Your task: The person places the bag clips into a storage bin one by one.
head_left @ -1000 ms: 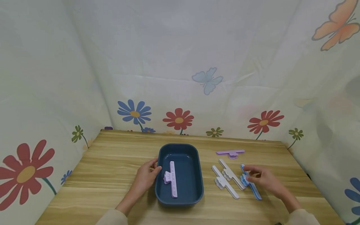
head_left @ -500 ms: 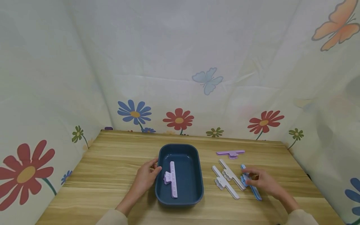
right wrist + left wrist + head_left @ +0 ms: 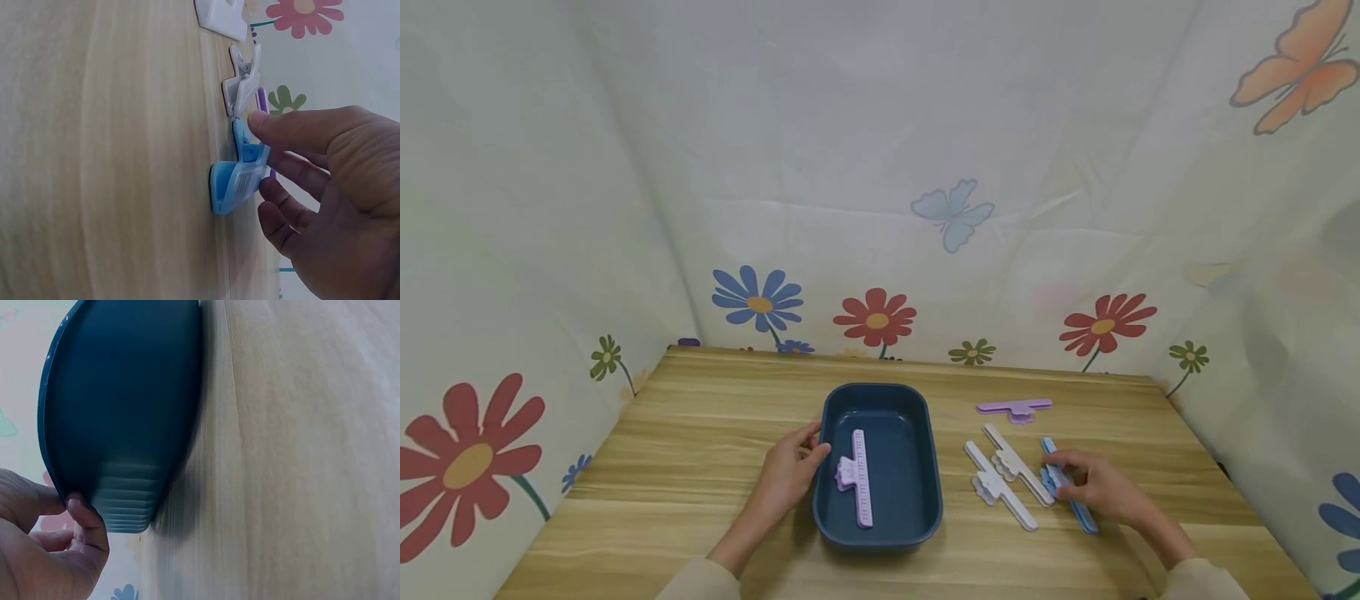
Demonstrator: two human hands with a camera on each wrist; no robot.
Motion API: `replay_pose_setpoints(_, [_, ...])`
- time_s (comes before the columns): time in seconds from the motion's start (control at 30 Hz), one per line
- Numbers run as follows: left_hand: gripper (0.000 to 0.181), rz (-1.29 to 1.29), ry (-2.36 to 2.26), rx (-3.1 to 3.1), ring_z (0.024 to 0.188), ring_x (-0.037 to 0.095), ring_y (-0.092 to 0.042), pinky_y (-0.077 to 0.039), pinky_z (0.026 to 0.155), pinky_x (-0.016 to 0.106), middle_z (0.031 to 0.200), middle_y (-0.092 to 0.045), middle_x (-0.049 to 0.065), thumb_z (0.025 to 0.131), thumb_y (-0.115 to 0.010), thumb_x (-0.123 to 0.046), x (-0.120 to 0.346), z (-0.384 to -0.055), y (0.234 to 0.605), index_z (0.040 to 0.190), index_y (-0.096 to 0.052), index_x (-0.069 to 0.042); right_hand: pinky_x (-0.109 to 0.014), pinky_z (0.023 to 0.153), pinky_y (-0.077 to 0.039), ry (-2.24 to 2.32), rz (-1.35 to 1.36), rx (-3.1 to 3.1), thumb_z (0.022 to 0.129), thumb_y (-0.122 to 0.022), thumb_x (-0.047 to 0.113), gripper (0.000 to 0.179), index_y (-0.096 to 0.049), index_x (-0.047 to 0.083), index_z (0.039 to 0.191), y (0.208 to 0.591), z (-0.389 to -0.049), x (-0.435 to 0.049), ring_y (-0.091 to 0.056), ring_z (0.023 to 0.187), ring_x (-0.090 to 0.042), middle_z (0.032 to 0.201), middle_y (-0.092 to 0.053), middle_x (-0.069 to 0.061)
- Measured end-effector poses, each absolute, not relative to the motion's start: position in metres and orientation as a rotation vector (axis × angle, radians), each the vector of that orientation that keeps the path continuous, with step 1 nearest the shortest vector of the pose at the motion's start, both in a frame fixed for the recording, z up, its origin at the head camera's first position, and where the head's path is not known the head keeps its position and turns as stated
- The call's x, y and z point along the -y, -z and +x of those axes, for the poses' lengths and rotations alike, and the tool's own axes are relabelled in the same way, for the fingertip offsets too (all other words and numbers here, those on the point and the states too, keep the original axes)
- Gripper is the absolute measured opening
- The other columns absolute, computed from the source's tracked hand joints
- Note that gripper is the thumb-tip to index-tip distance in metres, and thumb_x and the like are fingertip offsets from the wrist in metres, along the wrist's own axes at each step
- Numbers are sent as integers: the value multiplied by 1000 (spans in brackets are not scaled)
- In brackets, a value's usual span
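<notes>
At the left of a dark blue rectangular bin (image 3: 898,467), my left hand (image 3: 788,468) pinches the rim; the left wrist view shows its thumb and a fingertip on the bin's edge (image 3: 44,419). A lilac bag clip (image 3: 862,479) with a scalloped tab lies inside the bin. My right hand (image 3: 1101,483) is over a blue bag clip (image 3: 1082,515) on the table, thumb and fingers closing on its middle. In the right wrist view, the right hand (image 3: 350,187) partly covers that blue clip (image 3: 240,178), which still lies against the wood.
Two white bag clips (image 3: 1000,486) (image 3: 1018,465) lie slantwise between the bin and the blue clip. Behind them is a purple clip (image 3: 1015,408). The wooden table (image 3: 737,400) ends at a flowered cloth backdrop (image 3: 820,225).
The right hand's thumb and fingers have come down and closed in on the blue clip. The left hand, the bin and the clips have stayed where they were.
</notes>
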State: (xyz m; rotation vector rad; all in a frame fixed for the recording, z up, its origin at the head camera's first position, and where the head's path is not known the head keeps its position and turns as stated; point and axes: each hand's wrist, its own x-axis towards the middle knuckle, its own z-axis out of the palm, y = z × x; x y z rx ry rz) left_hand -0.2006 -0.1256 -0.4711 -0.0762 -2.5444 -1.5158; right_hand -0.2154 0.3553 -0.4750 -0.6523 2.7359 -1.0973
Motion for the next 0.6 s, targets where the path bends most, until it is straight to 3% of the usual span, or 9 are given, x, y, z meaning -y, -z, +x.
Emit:
replay_pose_setpoints(0.13, [39,-81,1513,2539,71,17,-59,-46,60,24,93,-61,9,96,-69,-3,126,-201,472,132,-62,12,-28,73,-50,1034,-719,-2787,83,-84,5,48,-67,-7,126,478,-216,-357,-57,90,-16,112,-66,-17])
replay_pose_setpoints(0.37, [39,-83,1518,2551,73,18,-60,-47,61,24,94,-61,9,97,-68,-3,125,-199,471,132,-62,12,-51,86,-54,840,-761,-2896,78,-84,0,49,-70,-3,125,477,-217,-354,-64,105,-33,120,-69,-21])
replay_pose_setpoints(0.6, [38,-104,1507,2545,76,19,-63,-49,64,26,94,-62,9,97,-68,-3,126,-200,472,131,-62,12,-53,85,-53,809,-684,-2898,78,-84,-1,50,-71,-1,126,473,-215,-350,-63,102,-32,119,-70,-21])
